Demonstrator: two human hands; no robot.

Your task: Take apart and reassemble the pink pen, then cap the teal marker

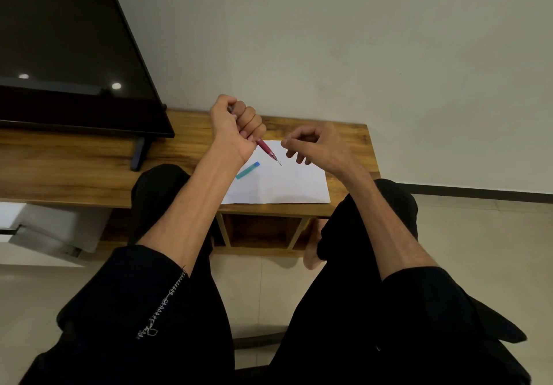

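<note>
The left hand (236, 124) is clenched in a fist around the slim pink plastic pen (267, 148), above the far part of the long brown wooden table (74, 172). Only the front part of the pen comes out below the fist, and its thin dark tip points down toward the white sheet of paper (287, 187), which lies at the near edge of the table toward its right end. The right hand (314, 145) holds nothing that I can see; its thumb and first finger are bent close together, just beside the pen tip, and the other fingers are loose. The short teal marker piece with a blue end (247, 170) lies on the left part of the paper. I cannot tell if it is the marker body or its cap. A large black television screen (59, 55) stands at the far left of the table.

I think the pen is being taken apart or closed again. The risk is that a small inner part, like a spring or the refill, slips out and rolls off the near edge, because the fist hides the joint. The sharp tip could also mark the paper.
</note>
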